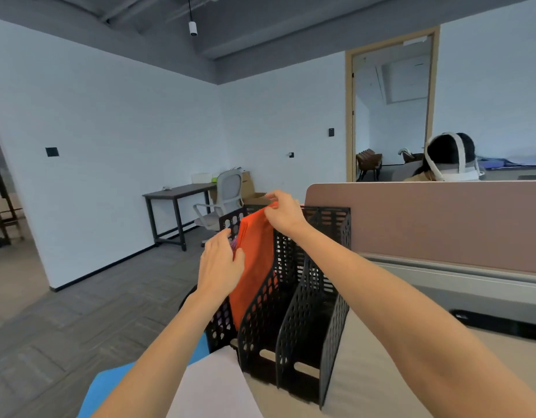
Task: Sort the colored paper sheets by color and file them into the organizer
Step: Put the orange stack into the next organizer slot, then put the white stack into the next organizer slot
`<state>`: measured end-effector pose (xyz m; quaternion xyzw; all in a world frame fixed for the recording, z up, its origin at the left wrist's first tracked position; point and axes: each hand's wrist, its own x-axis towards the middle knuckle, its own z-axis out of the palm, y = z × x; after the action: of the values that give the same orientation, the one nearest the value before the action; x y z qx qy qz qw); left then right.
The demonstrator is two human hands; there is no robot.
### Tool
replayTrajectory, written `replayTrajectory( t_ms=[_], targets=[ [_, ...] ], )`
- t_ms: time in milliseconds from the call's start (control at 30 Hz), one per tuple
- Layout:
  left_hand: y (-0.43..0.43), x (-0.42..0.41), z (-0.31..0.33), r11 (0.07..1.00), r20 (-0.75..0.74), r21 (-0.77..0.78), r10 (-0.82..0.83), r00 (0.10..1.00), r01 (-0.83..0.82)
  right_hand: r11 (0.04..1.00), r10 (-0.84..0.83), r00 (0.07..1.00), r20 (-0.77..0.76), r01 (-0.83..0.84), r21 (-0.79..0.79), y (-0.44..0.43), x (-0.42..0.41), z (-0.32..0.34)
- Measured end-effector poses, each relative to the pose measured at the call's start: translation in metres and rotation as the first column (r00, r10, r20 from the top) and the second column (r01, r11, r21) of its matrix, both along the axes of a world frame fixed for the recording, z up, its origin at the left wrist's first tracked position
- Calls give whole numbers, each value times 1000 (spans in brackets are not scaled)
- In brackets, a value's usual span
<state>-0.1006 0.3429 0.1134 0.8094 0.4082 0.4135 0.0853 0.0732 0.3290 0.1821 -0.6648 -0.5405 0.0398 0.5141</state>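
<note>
At the table's near left corner a blue sheet (110, 387) juts out past the edge, and a white sheet (212, 387) lies partly over it, just in front of the organizer (291, 312). The organizer is black and perforated, and stands by the table's left edge with its back toward the pink partition (426, 221) along the far edge.

The left hand (220, 263) grips the left edge of the orange sheets (254, 260), thumb on the front face and fingers curled behind. A bit of purple paper (235, 244) shows beside those fingers and through the holes of the organizer's left wall. I cannot tell whether it shares the orange sheets' slot.

The orange sheets stand on end in a slot on the organizer's left side, leaning back and to the right, with their top well above the dividers. The right hand (283, 212) pinches their top right corner between thumb and fingers.

To the right of the organizer lies bare beige table (366, 372). Behind the partition sits another person (447, 158) wearing a strapped headset.
</note>
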Motion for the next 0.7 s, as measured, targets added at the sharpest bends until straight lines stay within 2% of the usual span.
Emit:
replayTrajectory(
  t_ms=[167,267,400,500,567,700],
  targets=[
    [-46,-34,-27,995,101,-75,-56,993,64,999,-25,1000,-4,25,36,-54,-32,-25],
    [-79,-64,-57,975,180,-210,-34,983,73,995,-14,997,75,7,97,-88,-57,-55],
    [-115,-119,-97,916,103,-401,34,994,10,991,47,991,124,-61,118,-125,-95,-96],
    [-134,-167,-122,827,-13,-549,137,990,-122,991,130,980,150,-130,-8,-146,-120,-135],
    [-149,-192,-133,760,-75,-625,170,983,-179,975,167,981,95,-151,-160,-157,-136,-164],
    [-174,-214,-139,637,-32,-756,198,980,-153,907,158,979,132,-91,-411,-170,-157,-210]
  ],
)
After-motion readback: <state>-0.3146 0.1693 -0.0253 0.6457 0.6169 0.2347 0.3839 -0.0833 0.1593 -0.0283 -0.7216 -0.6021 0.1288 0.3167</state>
